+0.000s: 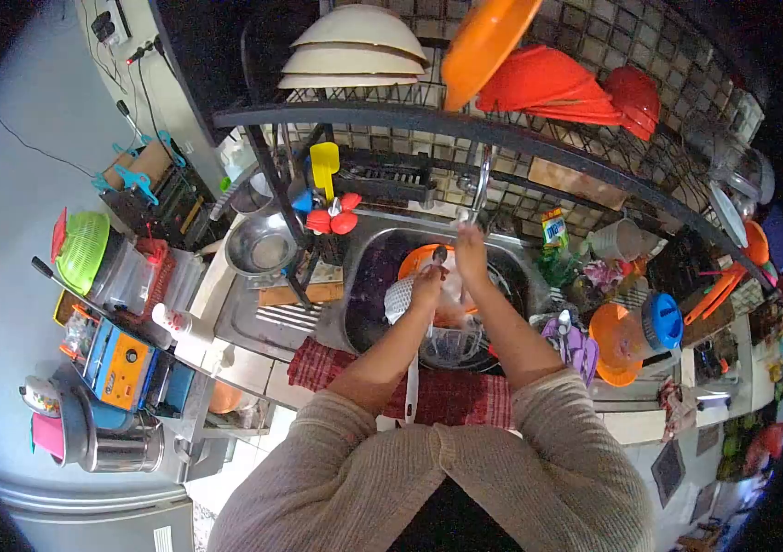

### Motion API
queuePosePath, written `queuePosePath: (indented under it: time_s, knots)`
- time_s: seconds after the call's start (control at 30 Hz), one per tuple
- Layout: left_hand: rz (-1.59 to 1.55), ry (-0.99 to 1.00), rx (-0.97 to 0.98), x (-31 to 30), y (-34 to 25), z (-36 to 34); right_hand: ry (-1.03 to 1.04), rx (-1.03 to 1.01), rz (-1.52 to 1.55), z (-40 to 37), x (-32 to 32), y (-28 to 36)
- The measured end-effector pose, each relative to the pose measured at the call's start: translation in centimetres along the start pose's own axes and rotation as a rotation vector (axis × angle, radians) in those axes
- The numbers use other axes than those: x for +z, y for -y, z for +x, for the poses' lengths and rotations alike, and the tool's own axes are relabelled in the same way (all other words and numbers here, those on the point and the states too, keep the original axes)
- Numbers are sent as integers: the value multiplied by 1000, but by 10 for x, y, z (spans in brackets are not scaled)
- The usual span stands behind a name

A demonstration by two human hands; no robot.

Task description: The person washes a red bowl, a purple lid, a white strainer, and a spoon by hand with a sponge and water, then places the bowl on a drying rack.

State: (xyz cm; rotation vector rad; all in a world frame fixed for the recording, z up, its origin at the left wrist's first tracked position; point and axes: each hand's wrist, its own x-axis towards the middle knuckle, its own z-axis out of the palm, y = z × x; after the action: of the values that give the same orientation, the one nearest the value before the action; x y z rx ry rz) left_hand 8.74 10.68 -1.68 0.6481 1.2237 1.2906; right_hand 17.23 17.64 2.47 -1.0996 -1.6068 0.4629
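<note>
Both of my hands are over the metal sink (351, 317). My left hand (427, 285) is closed around a small metal utensil (439, 255), probably a spoon, whose end sticks up above the fingers. Just below the faucet (483, 179), my right hand (471, 248) is raised with its fingers bunched; whether it holds anything is too small to tell. In the sink lie an orange dish (414, 260), a white patterned item (398, 299) left of my left hand and a clear bowl (451, 345). A long white handle (412, 391) crosses the red cloth (474, 398) at the sink's front edge.
A black dish rack (364, 114) with white bowls (355, 55) and red plates (548, 87) spans above the sink. Metal bowls (261, 244) stand left. An orange plate (614, 345), blue-lidded container (663, 322) and green sponge packet (553, 228) are right.
</note>
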Motion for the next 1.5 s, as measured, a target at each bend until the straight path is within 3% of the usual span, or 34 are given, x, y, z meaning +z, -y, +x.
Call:
queuePosePath:
  time_s: [0.03, 0.07, 0.2, 0.27, 0.3, 0.33, 0.37, 0.4, 0.47, 0.53, 0.63, 0.67, 0.7, 0.77, 0.8, 0.87, 0.93, 1.0, 1.03, 1.1, 1.13, 1.17, 1.23, 1.3, 1.37, 1.43, 1.5]
  knots:
    - [-86, -14, 23, 4, -3, 0, -1, 6, 3, -6, -2, 3]
    - [-107, -29, -41, 7, -6, 1, 120, 225, 96, -14, -6, 10]
    - [-208, -76, -87, 24, -7, 15, 410, 575, 262, -26, -22, 1]
    - [124, -124, 322, 30, 11, 37, 510, 781, 252, -31, -27, -9]
    - [290, -147, 524, 33, 20, 46, 514, 784, 251, -35, -30, -18]
    - [330, -202, 390, 37, 18, 44, 515, 799, 245, -37, -37, -17]
    - [328, -206, 389, 42, 16, 42, 516, 813, 239, -37, -44, -13]
    - [169, -219, 351, 48, 13, 40, 526, 634, 211, -40, -38, -43]
    - [5, -239, 314, 62, 6, 32, 528, 615, 199, -36, -48, -40]
    - [409, -308, 241, 78, -7, 16, 537, 599, 193, -33, -52, -41]
    - [31, -567, 620, 53, 79, 120, 685, 566, 301, -12, -42, -68]
    - [-403, -417, 287, 67, 17, 45, 641, 387, 235, 2, -36, -88]
    - [-401, -433, 292, 59, 9, 35, 593, 211, 173, 13, -30, -100]
    - [-470, -377, 94, 46, 4, 25, 419, -39, -28, 45, -37, -83]
    - [-499, -329, 1, 43, -1, 17, 430, -43, -19, 61, -37, -82]
    - [-593, -251, -81, 35, -3, 11, 354, -238, -200, 88, -37, -79]
    - [-658, -166, -247, 36, -10, -8, 389, -191, -179, 88, -44, -67]
    - [-595, -143, -272, 42, -4, -8, 333, -32, -313, 90, -55, -38]
    - [-535, -123, -304, 44, -3, -2, 352, -50, -298, 99, -48, -43]
    - [-481, -40, -333, 40, 10, 10, 85, -115, 62, 110, -49, -77]
    - [-513, -72, -300, 45, 4, 1, 117, -125, 264, 109, -43, -89]
    - [-545, -102, -267, 49, 3, -4, 122, -127, 268, 111, -47, -85]
    - [-511, -103, -186, 54, -7, -3, 321, -369, -259, 122, -60, -75]
    - [-484, -110, -104, 54, -7, -1, 383, -458, -256, 120, -70, -66]
    - [-447, -59, -158, 51, -9, 1, 445, -553, -249, 118, -71, -64]
    - [-432, -97, -194, 52, -15, 3, 432, -459, -471, 120, -70, -64]
    - [-411, -135, -238, 54, -21, -1, 318, -557, -464, 117, -68, -68]
